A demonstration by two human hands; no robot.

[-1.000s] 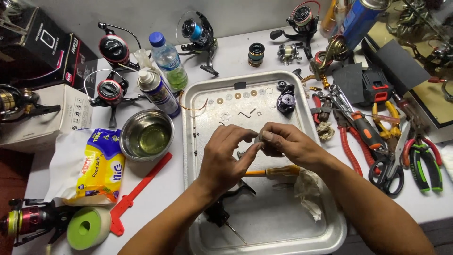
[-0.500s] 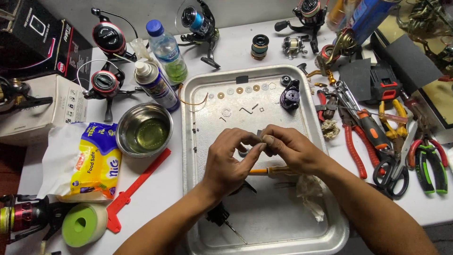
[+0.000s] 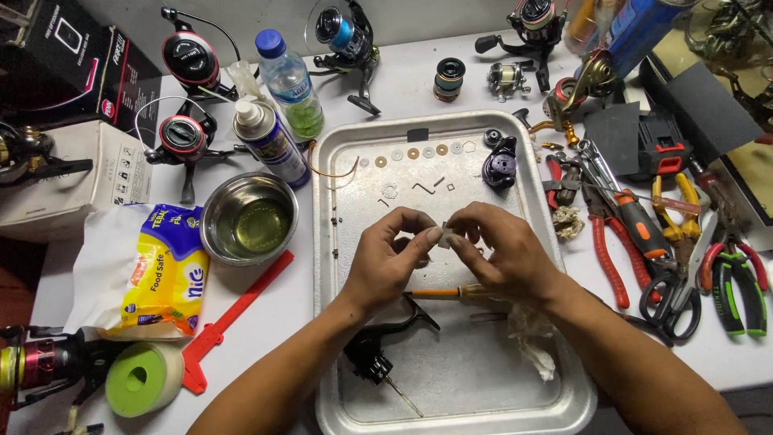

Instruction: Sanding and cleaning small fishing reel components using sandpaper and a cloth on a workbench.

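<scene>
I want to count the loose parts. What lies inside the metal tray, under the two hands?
Under the left hand and right hand, the tray holds a screwdriver, a black reel part and crumpled tissue. The hands cover whatever lies directly beneath them.

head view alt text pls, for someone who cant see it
Two bare hands, the left hand and right hand, pinch a small pale part together over a metal tray holding washers, a black reel body and a screwdriver. Around the tray lie fishing reels, pliers, a steel bowl and a spray can.
</scene>
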